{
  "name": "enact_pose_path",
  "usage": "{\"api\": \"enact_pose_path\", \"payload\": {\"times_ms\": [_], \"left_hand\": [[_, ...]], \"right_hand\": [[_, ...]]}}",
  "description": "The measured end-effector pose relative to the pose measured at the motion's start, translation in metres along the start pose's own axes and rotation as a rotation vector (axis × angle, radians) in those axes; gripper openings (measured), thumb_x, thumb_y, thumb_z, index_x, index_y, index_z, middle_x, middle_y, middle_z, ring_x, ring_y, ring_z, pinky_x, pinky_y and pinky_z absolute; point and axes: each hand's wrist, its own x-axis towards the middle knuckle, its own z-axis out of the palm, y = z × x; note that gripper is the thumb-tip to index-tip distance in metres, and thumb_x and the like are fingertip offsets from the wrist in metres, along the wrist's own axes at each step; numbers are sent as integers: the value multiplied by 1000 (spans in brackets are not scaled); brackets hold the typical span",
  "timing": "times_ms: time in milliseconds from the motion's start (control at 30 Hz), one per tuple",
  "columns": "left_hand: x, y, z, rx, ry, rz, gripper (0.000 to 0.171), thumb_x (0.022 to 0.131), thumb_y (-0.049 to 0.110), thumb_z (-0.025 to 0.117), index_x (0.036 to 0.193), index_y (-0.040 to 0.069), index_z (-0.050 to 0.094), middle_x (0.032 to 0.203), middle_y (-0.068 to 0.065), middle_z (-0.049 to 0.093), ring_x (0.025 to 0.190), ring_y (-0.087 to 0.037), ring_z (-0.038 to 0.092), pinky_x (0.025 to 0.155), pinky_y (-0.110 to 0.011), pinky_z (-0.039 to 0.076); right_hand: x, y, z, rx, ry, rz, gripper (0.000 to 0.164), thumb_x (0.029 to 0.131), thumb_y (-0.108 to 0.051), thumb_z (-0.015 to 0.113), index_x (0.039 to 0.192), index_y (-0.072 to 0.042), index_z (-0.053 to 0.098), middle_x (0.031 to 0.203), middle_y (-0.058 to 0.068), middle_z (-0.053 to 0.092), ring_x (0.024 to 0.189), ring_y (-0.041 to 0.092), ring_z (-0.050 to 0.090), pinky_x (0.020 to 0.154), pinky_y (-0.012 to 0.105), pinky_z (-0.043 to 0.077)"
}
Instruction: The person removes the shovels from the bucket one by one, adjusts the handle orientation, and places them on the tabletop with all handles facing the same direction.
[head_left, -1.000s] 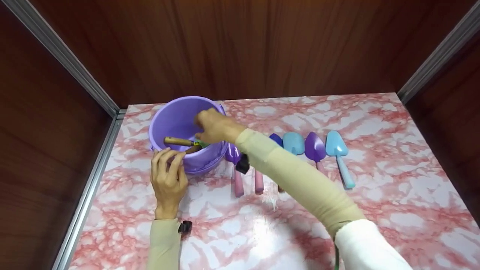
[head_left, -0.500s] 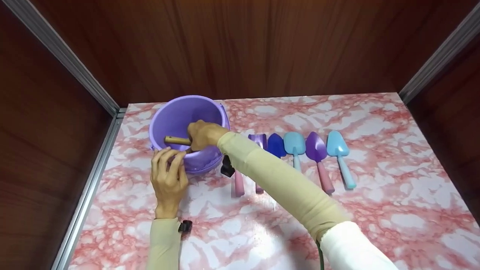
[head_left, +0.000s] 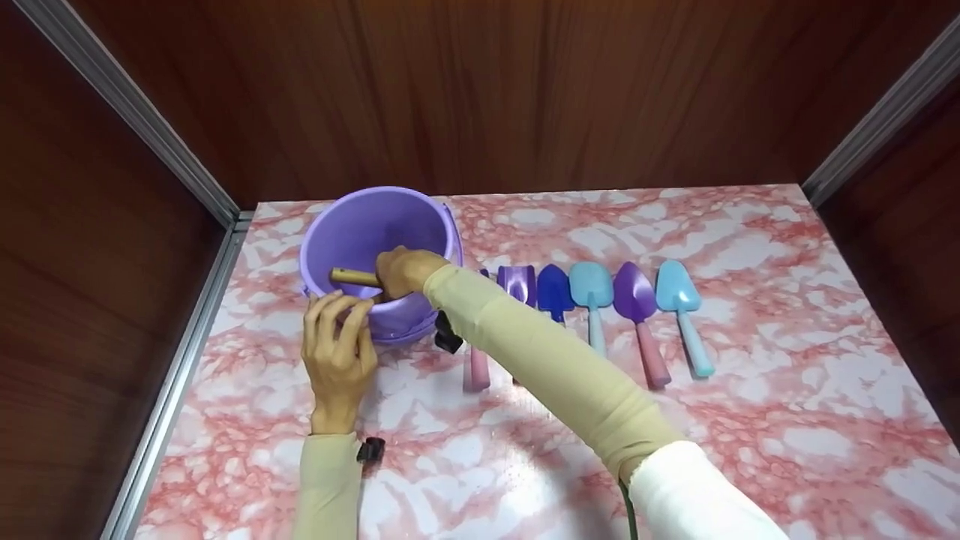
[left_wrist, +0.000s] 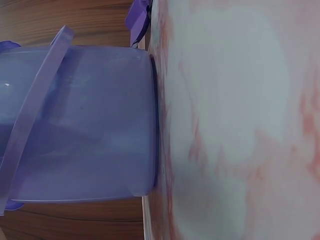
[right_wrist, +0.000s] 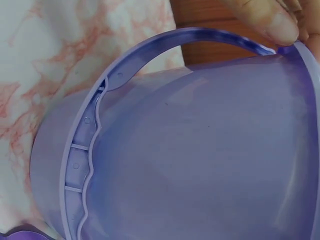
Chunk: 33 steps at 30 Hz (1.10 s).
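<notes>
A purple bucket [head_left: 322,240] stands upright on the marbled surface at left. My left hand [head_left: 339,360] grips its near rim, fingers over the edge; in the right wrist view some of that hand's fingers [right_wrist: 260,20] show at the rim. My right hand [head_left: 405,274] reaches down inside the bucket, its fingertips hidden; I cannot tell what they hold. Beside it a wooden handle [head_left: 352,277] sticks out to the left. Both wrist views show the bucket's outer wall [left_wrist: 100,120] and the lowered bail handle [right_wrist: 77,155].
Right of the bucket, garden trowels lie in a row: a purple one [head_left: 517,283], a dark blue one [head_left: 555,291], a light blue scoop [head_left: 592,283], a pink-handled purple trowel [head_left: 634,294] and a light blue trowel [head_left: 678,289]. Brown wood-grain panels [head_left: 510,97] enclose the surface.
My right hand has gone from over the bucket's right side down and slightly left into it, beside the wooden handle. The left hand keeps its grip on the rim.
</notes>
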Motion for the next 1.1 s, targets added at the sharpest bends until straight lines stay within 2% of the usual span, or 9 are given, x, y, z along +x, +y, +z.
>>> {"api": "enact_pose_path", "payload": {"times_ms": [233, 367, 467, 567, 667, 800, 933, 1033, 1100], "left_hand": [[1, 1, -1, -8, -16, -13, 26, 110, 24, 58, 111, 8, 79, 107, -16, 73, 115, -40, 65, 122, -64, 43], [1, 1, -2, -4, -16, -9, 26, 111, 24, 58, 111, 8, 79, 107, -15, 73, 114, -40, 65, 122, -63, 44], [1, 1, -2, 1, -19, -5, 26, 111, 24, 58, 110, 8, 78, 107, -15, 73, 114, -40, 65, 121, -63, 45], [1, 1, -3, 4, -25, -8, 27, 111, 24, 57, 110, 8, 78, 107, -15, 73, 115, -40, 65, 121, -62, 45], [1, 0, -3, 4, -29, -10, 26, 111, 24, 58, 111, 8, 78, 108, -15, 73, 115, -40, 65, 122, -61, 44], [2, 0, -3, -2, -37, -7, 25, 110, 22, 58, 112, 7, 78, 109, -15, 73, 116, -40, 65, 123, -59, 44], [2, 0, -2, -10, -48, -6, 25, 109, 21, 58, 112, 7, 78, 110, -15, 73, 118, -40, 64, 122, -61, 44], [2, -1, -3, -13, -44, -4, 26, 110, 22, 57, 111, 7, 78, 110, -16, 73, 118, -40, 64, 121, -62, 44], [2, -1, -3, -12, -37, -3, 27, 110, 23, 56, 111, 7, 78, 110, -16, 73, 118, -40, 65, 120, -62, 45]], "right_hand": [[-1, 3, -3, 26, -4, -70, 25, 102, -20, 60, 117, -4, 71, 127, 17, 72, 102, 24, 61, 99, 43, 59], [-3, 4, -6, 42, -45, -67, 31, 104, -30, 56, 116, -6, 71, 129, 15, 70, 106, 24, 62, 101, 44, 58], [-4, 3, -8, 53, -61, -35, 43, 107, -41, 53, 125, -5, 70, 137, 15, 68, 118, 25, 63, 107, 43, 56], [-5, 1, -11, 58, -62, 24, 55, 107, -51, 53, 136, -6, 66, 143, 13, 65, 126, 25, 63, 109, 41, 56], [-6, -2, -14, 52, -72, 92, 60, 103, -54, 57, 142, -8, 63, 146, 11, 64, 126, 23, 63, 108, 38, 56], [-8, -2, -18, 50, -80, 134, 59, 98, -48, 61, 142, -8, 61, 142, 11, 64, 118, 23, 63, 103, 36, 59], [-10, 1, -21, 41, -51, 123, 42, 93, -36, 64, 125, -8, 64, 123, 10, 66, 103, 22, 61, 89, 33, 60], [-11, 3, -23, 16, -24, 78, 23, 92, -30, 64, 104, -10, 63, 107, 7, 61, 94, 21, 56, 76, 31, 53], [-12, 4, -25, 0, -14, 49, 16, 93, -28, 63, 95, -12, 60, 99, 5, 58, 90, 21, 55, 69, 30, 48]]}}
